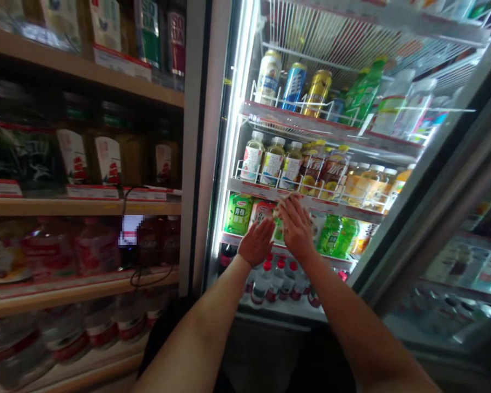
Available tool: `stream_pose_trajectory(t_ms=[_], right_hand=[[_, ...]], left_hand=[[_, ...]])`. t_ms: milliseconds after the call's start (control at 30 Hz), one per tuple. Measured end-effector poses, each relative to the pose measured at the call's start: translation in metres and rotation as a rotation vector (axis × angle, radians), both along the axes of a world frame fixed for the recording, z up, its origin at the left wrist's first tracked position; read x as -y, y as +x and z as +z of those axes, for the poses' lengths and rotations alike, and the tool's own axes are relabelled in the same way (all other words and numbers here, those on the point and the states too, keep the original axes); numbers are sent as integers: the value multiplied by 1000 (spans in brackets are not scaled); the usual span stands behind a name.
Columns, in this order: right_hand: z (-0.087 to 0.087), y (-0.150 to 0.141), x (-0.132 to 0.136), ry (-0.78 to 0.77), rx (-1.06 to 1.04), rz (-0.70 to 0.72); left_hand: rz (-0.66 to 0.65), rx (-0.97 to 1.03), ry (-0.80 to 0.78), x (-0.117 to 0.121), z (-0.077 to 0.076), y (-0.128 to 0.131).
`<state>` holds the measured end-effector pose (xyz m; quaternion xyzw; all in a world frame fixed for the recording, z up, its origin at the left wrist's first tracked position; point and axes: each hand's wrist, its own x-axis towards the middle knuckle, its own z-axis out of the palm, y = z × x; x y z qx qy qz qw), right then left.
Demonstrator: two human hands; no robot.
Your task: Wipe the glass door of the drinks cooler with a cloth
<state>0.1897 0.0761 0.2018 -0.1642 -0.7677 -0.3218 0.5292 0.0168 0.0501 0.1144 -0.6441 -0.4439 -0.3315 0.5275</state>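
Both my arms reach into an open drinks fridge. My left hand (257, 242) is stretched out, fingers together, against the bottles on the third shelf, near a red-and-white labelled bottle (262, 210). My right hand (295, 226) is just beside it, fingers extended upward toward the shelf rail (253, 190), with something pale at its fingertips that I cannot make out. A green-labelled bottle (238, 214) stands to the left of my hands, and green bottles (337, 236) to the right.
The fridge door (433, 180) stands open at the right. Cans (294, 84) fill the upper shelf, juice bottles (272, 161) the shelf below, red-capped bottles (276, 281) the bottom. Wooden store shelves (82, 207) with packets and bottles lie to the left.
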Motion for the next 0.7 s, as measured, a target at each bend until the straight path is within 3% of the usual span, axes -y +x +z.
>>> stream_pose_trajectory(t_ms=[100,300,367,533,600,700], right_hand=[[15,-10,2,-25,-41,-2],[-34,3,3,5,-18,-35],[-30,1,2,14,4,-35],[14,-17,1,19,-47,-19],[11,-16,1,21,-74,-24],[-14,-6,3,20,-59,-29]], left_hand=[[-22,30,-1,-1,-2,-1],[-21,47,19,0,0,-1],[-27,46,41,1,2,0],[-31,53,46,3,3,0],[-33,54,36,2,2,0],[-32,55,33,1,1,-1]])
